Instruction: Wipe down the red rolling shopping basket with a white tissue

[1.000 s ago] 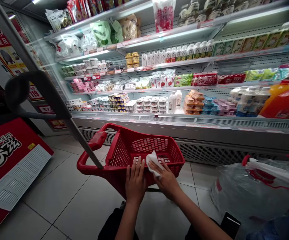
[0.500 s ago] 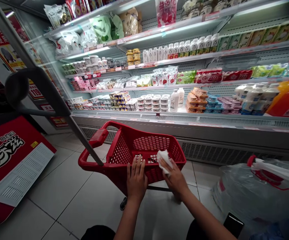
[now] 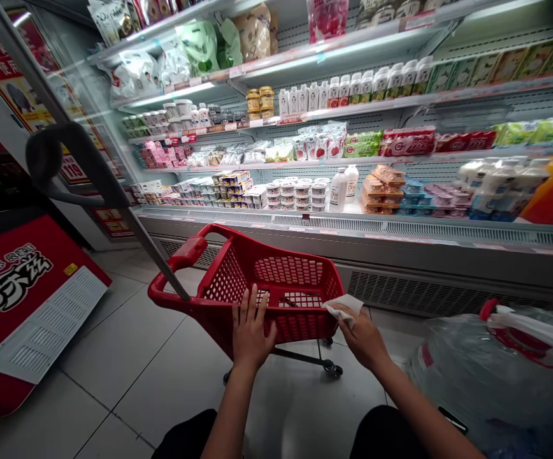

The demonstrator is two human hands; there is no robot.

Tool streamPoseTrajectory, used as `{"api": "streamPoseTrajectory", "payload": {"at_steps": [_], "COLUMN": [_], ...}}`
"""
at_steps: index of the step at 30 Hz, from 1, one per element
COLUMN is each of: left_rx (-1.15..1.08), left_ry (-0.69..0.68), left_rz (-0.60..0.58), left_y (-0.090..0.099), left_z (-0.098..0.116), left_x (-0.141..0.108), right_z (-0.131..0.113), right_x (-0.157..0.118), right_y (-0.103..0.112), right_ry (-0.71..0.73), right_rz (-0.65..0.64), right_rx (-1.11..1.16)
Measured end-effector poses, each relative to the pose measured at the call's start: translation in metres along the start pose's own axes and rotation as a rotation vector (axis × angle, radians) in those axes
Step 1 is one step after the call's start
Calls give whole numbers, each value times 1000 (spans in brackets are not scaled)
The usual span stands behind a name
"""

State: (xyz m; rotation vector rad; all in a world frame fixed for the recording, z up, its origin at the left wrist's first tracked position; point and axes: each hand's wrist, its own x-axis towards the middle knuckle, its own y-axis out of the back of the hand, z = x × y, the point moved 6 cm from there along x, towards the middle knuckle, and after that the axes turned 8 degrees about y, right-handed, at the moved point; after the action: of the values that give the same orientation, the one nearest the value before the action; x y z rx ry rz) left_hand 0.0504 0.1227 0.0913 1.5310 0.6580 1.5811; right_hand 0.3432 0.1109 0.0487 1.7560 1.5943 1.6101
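A red shopping cart [image 3: 209, 310] with perforated basket walls stands in front of me, its handle end to the left. My left hand [image 3: 251, 335] lies with fingers spread on the near rim and side of the basket, holding nothing. At the basket's right corner, my right hand [image 3: 363, 338] grips a crumpled white cloth [image 3: 348, 307], which touches the rim there. Part of the cloth sticks up above the fingers. The inside of the basket shows its slotted red bottom.
Behind the cart runs a refrigerated shelf [image 3: 276, 224] full of dairy goods. A grey pole with a loop handle [image 3: 80, 172] slants across the left, near a red cooler [image 3: 32, 280]. Large clear bottles [image 3: 467, 376] stand at the right.
My right hand has moved right with the cloth, from over the basket's near side to its right corner. My left hand has shifted slightly left and up along the rim.
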Motion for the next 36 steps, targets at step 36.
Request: {"api": "streamPoseTrajectory", "payload": {"at_steps": [36], "left_rx": [-11], "left_ry": [108], "left_rz": [-28], "left_y": [-28], "left_z": [48], "left_x": [-33], "right_z": [-75], "right_x": [-34], "right_y": [-64], "right_ry": [255], "right_rz": [-49], "right_rx": [16]}}
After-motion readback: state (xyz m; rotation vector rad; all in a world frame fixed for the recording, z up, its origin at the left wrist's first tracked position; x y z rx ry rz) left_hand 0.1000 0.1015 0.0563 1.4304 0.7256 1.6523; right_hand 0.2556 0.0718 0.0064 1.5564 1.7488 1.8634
